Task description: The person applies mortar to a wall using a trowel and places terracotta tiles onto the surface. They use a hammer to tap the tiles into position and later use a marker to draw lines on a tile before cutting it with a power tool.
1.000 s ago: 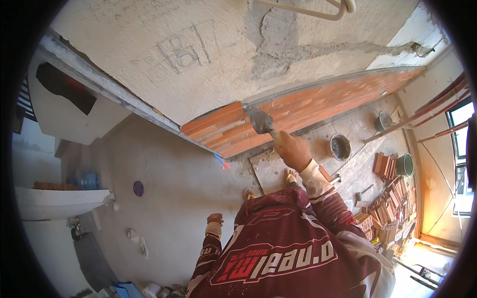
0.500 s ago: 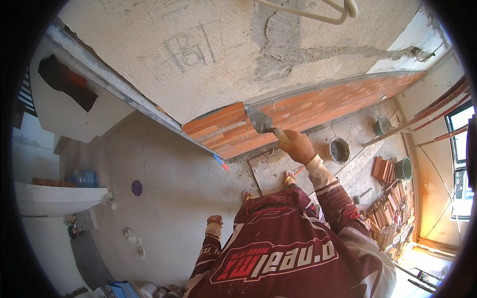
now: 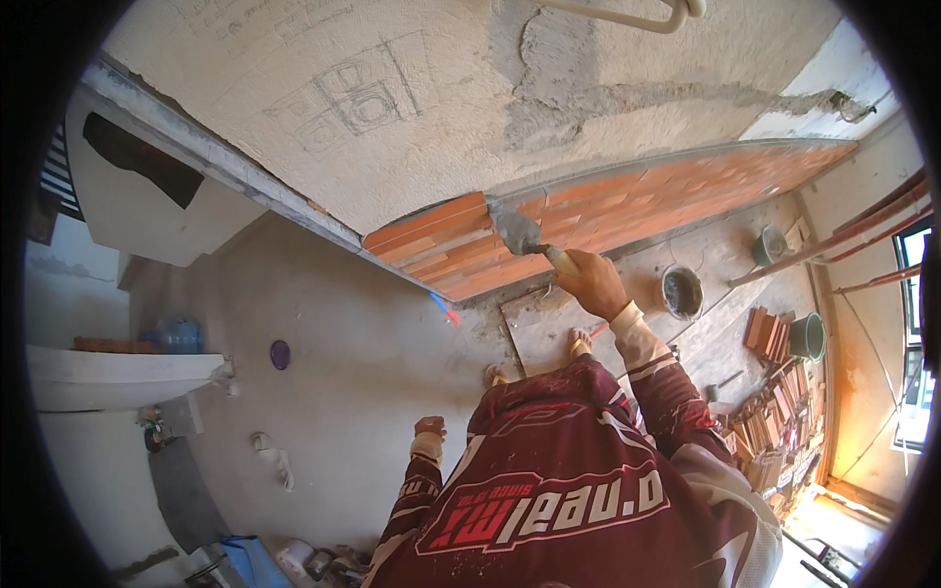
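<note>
My right hand is wrapped round the pale handle of a trowel. Grey mortar covers the trowel's blade, which lies against the upper edge of a low facing of orange bricks on the wall. The blade's tip is beside the right end of the top left brick. Beside my body hangs my left hand, its fingers curled into a loose fist and nothing seen in it.
A mortar bucket stands right of my feet; two green buckets are farther right. Loose bricks are piled near them. Slanting poles cross at the right. A purple disc lies on the left floor.
The whole view has shifted slightly to the right. My right hand still holds the trowel at the brick edge, and my left hand hangs much as before.
</note>
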`<state>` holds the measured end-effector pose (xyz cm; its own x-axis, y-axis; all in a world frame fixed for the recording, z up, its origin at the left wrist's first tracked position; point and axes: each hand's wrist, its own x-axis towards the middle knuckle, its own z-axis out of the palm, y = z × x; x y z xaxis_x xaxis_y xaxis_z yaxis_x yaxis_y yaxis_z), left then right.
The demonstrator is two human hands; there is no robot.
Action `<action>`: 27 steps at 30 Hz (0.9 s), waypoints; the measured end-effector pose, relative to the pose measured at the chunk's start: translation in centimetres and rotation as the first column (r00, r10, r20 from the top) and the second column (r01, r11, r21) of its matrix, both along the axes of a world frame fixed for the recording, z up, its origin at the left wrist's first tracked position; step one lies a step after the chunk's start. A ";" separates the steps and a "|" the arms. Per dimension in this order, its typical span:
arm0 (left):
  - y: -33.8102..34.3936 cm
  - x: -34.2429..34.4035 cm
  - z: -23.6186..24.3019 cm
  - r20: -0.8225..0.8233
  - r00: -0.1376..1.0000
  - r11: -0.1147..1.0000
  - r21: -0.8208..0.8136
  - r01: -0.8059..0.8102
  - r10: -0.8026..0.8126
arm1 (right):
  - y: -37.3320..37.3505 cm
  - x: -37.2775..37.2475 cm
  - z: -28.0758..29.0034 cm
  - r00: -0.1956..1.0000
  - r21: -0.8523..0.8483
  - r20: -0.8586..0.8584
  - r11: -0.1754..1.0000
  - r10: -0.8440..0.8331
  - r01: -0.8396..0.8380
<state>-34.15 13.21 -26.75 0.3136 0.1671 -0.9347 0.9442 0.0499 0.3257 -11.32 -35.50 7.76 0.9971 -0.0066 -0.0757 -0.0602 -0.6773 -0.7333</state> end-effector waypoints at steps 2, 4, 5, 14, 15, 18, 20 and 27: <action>-2.5 0.7 2.4 0.018 0.997 0.989 0.134 0.067 -0.070 | -0.1 -0.2 -0.2 0.999 -0.033 0.030 0.999 0.011 -0.010; -2.9 1.1 3.5 0.034 0.997 0.988 0.135 0.071 -0.076 | -0.3 -0.3 -0.3 0.999 -0.036 0.052 0.999 0.006 -0.004; -2.9 1.1 3.8 0.043 0.996 0.988 0.135 0.069 -0.076 | -0.3 -0.4 -0.4 0.998 -0.030 0.063 1.000 0.000 0.002; -3.3 2.1 5.5 0.041 0.992 0.973 0.200 0.112 -0.123 | 0.0 -0.8 -2.1 0.997 0.031 0.060 0.998 -0.057 0.055; -3.2 2.3 5.4 0.038 0.991 0.975 0.189 0.116 -0.125 | -0.1 -0.9 -2.3 0.995 0.042 0.076 0.997 -0.065 0.062; -2.2 1.9 4.0 0.039 0.992 0.981 0.159 0.113 -0.121 | 0.1 -1.0 -2.3 0.996 0.103 0.048 0.993 -0.071 0.066; -1.4 1.4 3.1 0.052 0.991 0.983 0.146 0.110 -0.119 | 0.2 -1.0 -2.6 0.997 0.122 0.033 0.990 -0.077 0.072; 1.2 1.3 1.7 -0.005 0.998 0.998 -0.015 0.059 -0.060 | 0.5 -1.3 -3.2 0.993 0.245 0.011 0.963 -0.120 0.113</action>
<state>-32.83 14.45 -25.05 0.3174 0.1345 -0.9387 0.9474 -0.0017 0.3201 -12.63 -34.99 4.51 0.9922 -0.1075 -0.0639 -0.1071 -0.4672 -0.8776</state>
